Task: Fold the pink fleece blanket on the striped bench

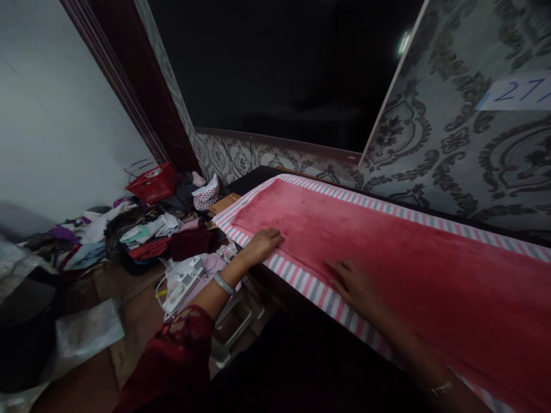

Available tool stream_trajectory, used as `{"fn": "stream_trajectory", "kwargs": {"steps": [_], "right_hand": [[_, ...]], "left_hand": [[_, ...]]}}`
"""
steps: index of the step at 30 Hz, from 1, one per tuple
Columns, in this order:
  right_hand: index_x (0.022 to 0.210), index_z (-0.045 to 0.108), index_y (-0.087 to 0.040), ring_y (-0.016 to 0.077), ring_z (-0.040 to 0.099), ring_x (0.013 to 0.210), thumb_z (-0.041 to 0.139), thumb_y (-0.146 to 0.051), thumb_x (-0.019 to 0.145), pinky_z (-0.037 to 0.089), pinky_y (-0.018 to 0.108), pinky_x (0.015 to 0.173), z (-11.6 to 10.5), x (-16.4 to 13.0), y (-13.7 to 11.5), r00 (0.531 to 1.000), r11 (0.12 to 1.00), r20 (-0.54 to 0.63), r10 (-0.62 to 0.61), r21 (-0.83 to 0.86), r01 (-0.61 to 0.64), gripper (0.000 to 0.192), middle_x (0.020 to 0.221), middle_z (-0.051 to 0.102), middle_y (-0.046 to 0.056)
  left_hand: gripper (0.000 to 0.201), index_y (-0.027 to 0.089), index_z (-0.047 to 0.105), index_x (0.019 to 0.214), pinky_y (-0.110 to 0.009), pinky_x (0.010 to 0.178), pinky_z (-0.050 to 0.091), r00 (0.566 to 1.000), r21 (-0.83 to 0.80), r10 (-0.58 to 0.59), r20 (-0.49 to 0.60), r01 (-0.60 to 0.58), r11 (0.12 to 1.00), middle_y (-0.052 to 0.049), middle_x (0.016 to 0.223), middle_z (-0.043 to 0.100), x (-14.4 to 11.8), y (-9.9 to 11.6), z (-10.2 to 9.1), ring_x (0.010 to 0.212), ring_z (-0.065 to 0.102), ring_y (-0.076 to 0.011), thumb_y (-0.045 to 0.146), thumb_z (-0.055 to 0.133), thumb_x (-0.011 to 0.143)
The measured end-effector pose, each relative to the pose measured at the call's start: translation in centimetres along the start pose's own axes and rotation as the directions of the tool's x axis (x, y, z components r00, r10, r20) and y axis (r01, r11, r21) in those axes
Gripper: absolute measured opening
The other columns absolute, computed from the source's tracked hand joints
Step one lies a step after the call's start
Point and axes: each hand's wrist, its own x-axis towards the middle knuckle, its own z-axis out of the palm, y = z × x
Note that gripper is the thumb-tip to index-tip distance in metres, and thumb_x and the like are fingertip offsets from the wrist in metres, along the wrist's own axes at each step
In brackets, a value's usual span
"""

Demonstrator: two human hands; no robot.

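A red plush cloth (408,258) with pink-and-grey striped borders lies spread flat along a dark surface (258,175) that runs beside the patterned wall. Both hands rest palm-down on it near its near-side striped edge. The left hand (263,244) lies flat with fingers together, close to the cloth's left end; the right hand (353,284) lies flat with fingers slightly spread, a little further along. Neither hand pinches or holds anything.

The step in hand looks like smoothing the cloth out flat. A next move would call for sliding the palms outward along the pile without dragging the cloth off the edge.

Below the surface, on what seems to be a white plastic stool (235,321), sits a white iron (183,284), though dim light blurs it. Heaped clothes (146,235) and a red basket (151,183) lie on the floor beyond.
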Motion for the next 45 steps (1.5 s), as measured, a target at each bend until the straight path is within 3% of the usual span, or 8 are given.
{"fn": "stream_trajectory", "kwargs": {"steps": [8,13,22,28,31,34,39,45], "right_hand": [[0.125,0.066,-0.020,0.0217,0.061,0.088,0.036,-0.013,0.096,0.052,0.035,0.079,1.1,-0.8,0.3,0.991,0.989,-0.075,-0.111,-0.110,0.102,0.042,0.100,0.066,0.010],[0.122,0.066,-0.019,0.0234,0.062,0.090,0.043,-0.021,0.098,0.053,0.038,0.080,0.6,-0.3,-0.2,0.994,0.988,0.001,-0.112,-0.110,0.111,0.034,0.104,0.066,0.012],[0.131,0.062,-0.019,0.0241,0.061,0.100,0.036,-0.008,0.088,0.055,0.037,0.085,2.7,2.4,-2.6,0.992,0.998,0.116,-0.049,-0.025,0.052,0.051,0.112,0.064,0.013],[0.119,0.069,-0.021,0.0225,0.065,0.096,0.039,-0.032,0.101,0.056,0.036,0.083,0.6,4.6,-2.2,0.976,0.988,0.209,-0.067,0.148,0.036,0.037,0.109,0.067,0.012],[0.130,0.065,-0.019,0.0291,0.061,0.115,0.042,-0.040,0.099,0.050,0.047,0.099,0.3,8.7,-1.6,0.974,0.999,0.226,-0.023,0.033,0.016,0.044,0.127,0.064,0.016],[0.152,0.045,-0.023,0.0370,0.035,0.144,0.048,-0.048,0.096,0.030,0.061,0.115,2.3,12.0,-1.5,0.966,0.994,0.257,0.008,-0.105,0.020,0.062,0.157,0.041,0.014],[0.157,0.031,-0.035,0.0335,0.015,0.153,0.035,-0.055,0.100,0.017,0.066,0.118,6.3,12.5,-2.3,0.898,0.989,0.438,-0.041,-0.111,0.100,0.060,0.165,0.022,0.003],[0.158,0.028,-0.036,0.0319,0.011,0.154,0.032,-0.056,0.101,0.013,0.065,0.120,6.4,11.9,-2.6,0.887,0.993,0.461,-0.017,-0.098,0.070,0.060,0.166,0.019,0.002]], "left_hand": [[0.028,0.020,0.066,0.114,-0.038,0.091,0.047,0.997,0.023,0.026,-0.072,-0.024,0.999,-0.010,0.106,0.066,-0.8,-0.5,1.0,0.099,0.058,-0.0220,0.018,0.043,0.098],[0.025,0.019,0.066,0.112,-0.039,0.089,0.046,0.997,0.059,0.041,-0.065,-0.038,0.998,-0.010,0.105,0.065,-1.4,-1.8,0.9,0.100,0.057,-0.0225,0.020,0.045,0.098],[0.029,0.020,0.066,0.111,-0.039,0.090,0.046,0.996,0.049,-0.035,-0.085,0.039,0.998,-0.011,0.106,0.065,-2.5,-4.2,0.7,0.100,0.056,-0.0231,0.016,0.042,0.096],[0.028,0.019,0.070,0.100,-0.038,0.087,0.049,0.993,-0.093,-0.058,-0.101,0.049,0.994,-0.009,0.096,0.066,-1.4,-4.1,-0.9,0.094,0.060,-0.0229,0.016,0.049,0.082],[0.043,0.017,0.062,0.128,-0.043,0.100,0.047,0.977,-0.118,-0.162,-0.137,0.146,0.982,-0.014,0.125,0.065,1.9,-3.6,-1.4,0.115,0.059,-0.0263,0.021,0.045,0.088],[0.063,0.018,0.039,0.152,-0.055,0.117,0.031,0.960,-0.068,-0.276,-0.038,0.273,0.960,-0.018,0.159,0.036,5.0,-3.4,-0.8,0.146,0.034,-0.0335,0.038,0.049,0.094],[0.072,0.030,0.031,0.157,-0.069,0.119,0.012,0.842,0.038,-0.521,0.139,0.522,0.852,-0.011,0.167,0.020,5.9,-4.3,1.6,0.153,0.013,-0.0400,0.061,0.045,0.094],[0.072,0.032,0.027,0.158,-0.065,0.121,0.014,0.827,0.078,-0.549,0.122,0.543,0.836,-0.007,0.168,0.018,5.0,-5.3,1.8,0.154,0.015,-0.0358,0.063,0.041,0.095]]}}
